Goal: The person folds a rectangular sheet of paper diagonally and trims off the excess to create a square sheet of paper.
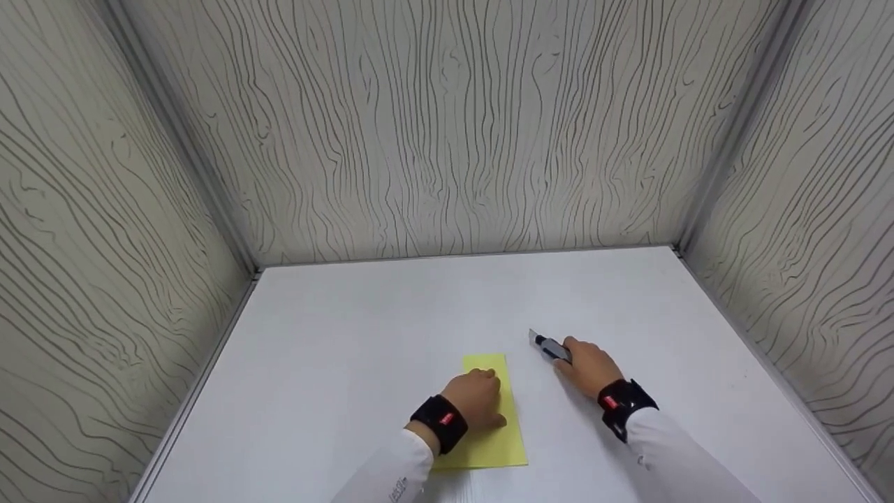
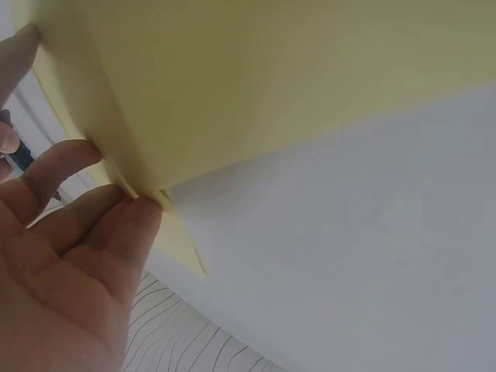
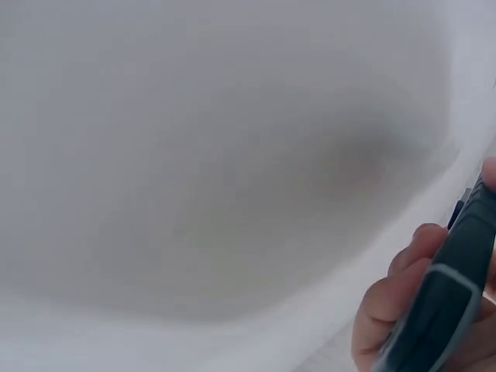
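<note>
Yellow paper (image 1: pixel 499 450) lies on the white table in front of me in the head view. My left hand (image 1: pixel 477 400) rests on it with bent fingers, fingertips down against the sheet. Seen from the left wrist, the fingertips (image 2: pixel 143 213) touch the paper (image 2: pixel 248 85) along a crease near its edge, and a narrow end of paper shows beyond them. To the right of the sheet, my right hand (image 1: pixel 592 367) grips a grey and black utility knife (image 1: pixel 555 349). Its bare blade (image 1: pixel 533 334) points away to the upper left. The knife's dark handle (image 3: pixel 449 302) fills the corner of the right wrist view.
The white table (image 1: pixel 349 335) runs back to a wood-grain patterned wall (image 1: pixel 447 140). Similar panels (image 1: pixel 84 230) stand at both sides, with grey metal strips (image 1: pixel 181 140) at the corners. Black bands (image 1: pixel 440 423) circle both wrists.
</note>
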`<move>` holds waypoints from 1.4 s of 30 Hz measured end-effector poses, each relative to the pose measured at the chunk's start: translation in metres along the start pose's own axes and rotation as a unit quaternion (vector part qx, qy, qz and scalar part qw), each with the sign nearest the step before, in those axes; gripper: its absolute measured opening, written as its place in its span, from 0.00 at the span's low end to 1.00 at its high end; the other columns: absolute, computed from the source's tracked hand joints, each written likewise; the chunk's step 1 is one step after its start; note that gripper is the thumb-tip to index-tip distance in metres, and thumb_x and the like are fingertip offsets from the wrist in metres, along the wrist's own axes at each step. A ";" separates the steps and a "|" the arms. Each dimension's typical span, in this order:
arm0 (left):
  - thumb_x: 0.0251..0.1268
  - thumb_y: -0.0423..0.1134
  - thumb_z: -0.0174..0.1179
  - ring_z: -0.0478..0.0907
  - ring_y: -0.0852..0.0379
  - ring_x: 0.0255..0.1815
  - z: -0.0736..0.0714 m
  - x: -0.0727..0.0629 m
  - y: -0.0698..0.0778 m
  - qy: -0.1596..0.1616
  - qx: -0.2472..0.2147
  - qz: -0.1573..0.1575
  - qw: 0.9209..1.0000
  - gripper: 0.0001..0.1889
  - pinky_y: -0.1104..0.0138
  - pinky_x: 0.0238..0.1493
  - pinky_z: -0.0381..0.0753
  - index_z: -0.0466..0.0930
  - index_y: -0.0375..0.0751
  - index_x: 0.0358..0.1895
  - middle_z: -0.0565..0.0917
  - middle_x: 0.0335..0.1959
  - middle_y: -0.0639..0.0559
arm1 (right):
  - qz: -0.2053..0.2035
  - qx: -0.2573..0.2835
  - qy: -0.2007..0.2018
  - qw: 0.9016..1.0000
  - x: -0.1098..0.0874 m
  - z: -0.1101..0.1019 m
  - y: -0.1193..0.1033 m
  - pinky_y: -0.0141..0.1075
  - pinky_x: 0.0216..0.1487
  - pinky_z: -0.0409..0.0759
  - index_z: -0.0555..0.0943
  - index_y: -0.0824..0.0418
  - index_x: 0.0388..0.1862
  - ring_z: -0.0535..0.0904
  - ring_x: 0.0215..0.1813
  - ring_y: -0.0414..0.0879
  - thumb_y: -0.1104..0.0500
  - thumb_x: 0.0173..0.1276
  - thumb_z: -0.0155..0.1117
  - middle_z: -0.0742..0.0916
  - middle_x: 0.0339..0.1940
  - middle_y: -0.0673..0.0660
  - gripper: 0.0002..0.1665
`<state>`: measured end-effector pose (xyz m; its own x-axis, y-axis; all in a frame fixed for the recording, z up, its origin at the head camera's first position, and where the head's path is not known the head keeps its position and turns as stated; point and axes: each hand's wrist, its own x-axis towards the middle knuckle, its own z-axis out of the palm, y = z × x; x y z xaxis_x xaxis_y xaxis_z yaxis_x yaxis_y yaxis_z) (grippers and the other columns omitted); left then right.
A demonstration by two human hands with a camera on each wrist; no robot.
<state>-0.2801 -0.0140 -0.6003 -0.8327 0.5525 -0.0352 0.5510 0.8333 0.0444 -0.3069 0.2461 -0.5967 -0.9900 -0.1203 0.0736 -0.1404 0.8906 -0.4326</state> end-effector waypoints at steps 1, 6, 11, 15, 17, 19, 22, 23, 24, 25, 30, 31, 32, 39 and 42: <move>0.59 0.59 0.77 0.87 0.51 0.54 0.000 -0.001 0.000 0.000 0.001 0.001 1.000 0.25 0.59 0.54 0.88 0.88 0.41 0.46 0.89 0.56 0.49 | 0.003 -0.002 0.004 1.000 -0.001 -0.002 0.005 0.46 0.40 0.78 0.82 0.67 0.50 0.79 0.34 0.50 0.57 0.77 0.71 0.86 0.35 0.58 0.14; 0.60 0.59 0.76 0.87 0.49 0.58 0.000 -0.003 0.000 -0.006 -0.001 0.001 1.000 0.27 0.59 0.58 0.88 0.88 0.40 0.50 0.89 0.60 0.48 | 0.018 -0.005 0.027 0.999 -0.008 -0.013 0.029 0.49 0.40 0.80 0.80 0.75 0.57 0.79 0.36 0.53 0.58 0.77 0.69 0.85 0.38 0.64 0.21; 0.59 0.58 0.76 0.87 0.50 0.55 0.005 -0.001 -0.001 -0.004 0.001 0.000 1.000 0.26 0.59 0.56 0.89 0.89 0.40 0.49 0.89 0.57 0.49 | 0.045 -0.008 0.040 0.998 -0.016 -0.028 0.051 0.45 0.33 0.77 0.80 0.78 0.54 0.78 0.32 0.53 0.56 0.78 0.68 0.84 0.34 0.64 0.23; 0.59 0.58 0.77 0.87 0.50 0.52 0.003 -0.001 0.000 -0.001 0.001 -0.002 1.000 0.25 0.59 0.53 0.89 0.89 0.40 0.48 0.89 0.55 0.49 | 0.062 -0.016 0.042 0.997 -0.021 -0.038 0.070 0.45 0.29 0.77 0.79 0.78 0.46 0.79 0.29 0.53 0.56 0.78 0.66 0.84 0.30 0.64 0.21; 0.59 0.57 0.77 0.87 0.49 0.55 0.000 -0.002 0.000 -0.002 -0.001 -0.002 1.000 0.26 0.58 0.55 0.89 0.89 0.39 0.49 0.89 0.58 0.48 | 0.071 -0.016 0.042 0.997 -0.025 -0.041 0.079 0.45 0.28 0.77 0.79 0.78 0.43 0.79 0.28 0.53 0.57 0.79 0.65 0.84 0.29 0.64 0.20; 0.59 0.57 0.77 0.87 0.49 0.56 -0.003 -0.002 0.000 -0.001 -0.004 0.000 1.000 0.26 0.58 0.56 0.89 0.89 0.39 0.50 0.89 0.60 0.47 | 0.081 -0.012 0.040 0.996 -0.029 -0.044 0.086 0.45 0.28 0.77 0.78 0.78 0.42 0.79 0.28 0.54 0.58 0.79 0.65 0.83 0.28 0.64 0.20; 0.59 0.57 0.77 0.87 0.48 0.59 -0.005 -0.004 0.000 0.000 -0.006 0.004 1.000 0.27 0.58 0.58 0.88 0.89 0.38 0.52 0.89 0.62 0.46 | 0.091 -0.004 0.039 0.995 -0.036 -0.046 0.094 0.44 0.27 0.76 0.78 0.77 0.40 0.78 0.27 0.54 0.58 0.79 0.64 0.82 0.27 0.63 0.19; 0.59 0.57 0.77 0.87 0.48 0.59 -0.006 -0.004 0.000 0.001 -0.007 0.004 1.000 0.27 0.58 0.58 0.88 0.89 0.38 0.52 0.89 0.62 0.45 | 0.092 -0.001 0.040 0.995 -0.038 -0.047 0.096 0.44 0.27 0.76 0.78 0.77 0.39 0.78 0.27 0.54 0.58 0.79 0.64 0.82 0.26 0.63 0.19; 0.59 0.57 0.77 0.87 0.48 0.59 -0.006 -0.004 0.000 0.002 -0.007 0.004 1.000 0.28 0.58 0.58 0.88 0.89 0.37 0.52 0.88 0.63 0.45 | 0.093 0.001 0.041 0.995 -0.039 -0.047 0.098 0.44 0.27 0.76 0.77 0.76 0.38 0.78 0.27 0.53 0.58 0.79 0.64 0.82 0.26 0.63 0.19; 0.59 0.56 0.77 0.87 0.47 0.59 -0.006 -0.004 0.000 0.003 -0.009 0.004 1.000 0.28 0.58 0.58 0.88 0.89 0.37 0.52 0.88 0.63 0.45 | 0.092 0.003 0.042 0.995 -0.041 -0.047 0.099 0.44 0.27 0.75 0.77 0.76 0.37 0.78 0.27 0.53 0.58 0.79 0.64 0.81 0.26 0.63 0.19; 0.59 0.56 0.77 0.87 0.47 0.59 -0.008 -0.006 0.001 0.000 -0.018 0.004 1.000 0.26 0.57 0.58 0.88 0.88 0.37 0.50 0.88 0.63 0.45 | 0.099 0.006 0.040 0.994 -0.047 -0.044 0.104 0.44 0.26 0.76 0.77 0.77 0.37 0.78 0.27 0.53 0.58 0.79 0.64 0.81 0.26 0.63 0.19; 0.59 0.56 0.77 0.87 0.47 0.59 -0.008 -0.006 0.001 -0.002 -0.020 0.003 1.000 0.26 0.57 0.58 0.88 0.88 0.37 0.50 0.88 0.63 0.44 | 0.101 0.006 0.040 0.994 -0.048 -0.043 0.105 0.44 0.26 0.76 0.77 0.77 0.37 0.78 0.27 0.53 0.58 0.79 0.64 0.81 0.26 0.63 0.19; 0.59 0.55 0.77 0.87 0.47 0.59 -0.008 -0.007 0.002 -0.004 -0.022 0.003 1.000 0.26 0.57 0.59 0.88 0.88 0.37 0.50 0.88 0.63 0.44 | 0.103 0.005 0.039 0.994 -0.049 -0.043 0.105 0.44 0.27 0.76 0.77 0.77 0.38 0.78 0.27 0.53 0.58 0.79 0.63 0.82 0.26 0.63 0.19; 0.60 0.56 0.76 0.85 0.45 0.67 -0.003 -0.003 0.000 -0.011 -0.030 -0.005 0.999 0.31 0.57 0.64 0.86 0.87 0.36 0.58 0.86 0.69 0.43 | 0.098 -0.007 0.032 0.995 -0.051 -0.046 0.104 0.43 0.25 0.77 0.77 0.76 0.36 0.79 0.25 0.53 0.58 0.78 0.64 0.82 0.24 0.62 0.19; 0.60 0.57 0.76 0.83 0.45 0.69 0.000 -0.002 -0.001 -0.012 -0.031 -0.005 0.999 0.34 0.57 0.67 0.85 0.86 0.36 0.63 0.85 0.70 0.43 | 0.107 -0.010 0.025 0.994 -0.051 -0.049 0.102 0.42 0.24 0.76 0.77 0.74 0.34 0.79 0.24 0.52 0.57 0.77 0.65 0.81 0.23 0.60 0.19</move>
<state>-0.2790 -0.0153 -0.6007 -0.8368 0.5443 -0.0592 0.5369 0.8369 0.1062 -0.2699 0.3642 -0.6007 -0.9952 0.0936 0.0271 0.0732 0.9020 -0.4254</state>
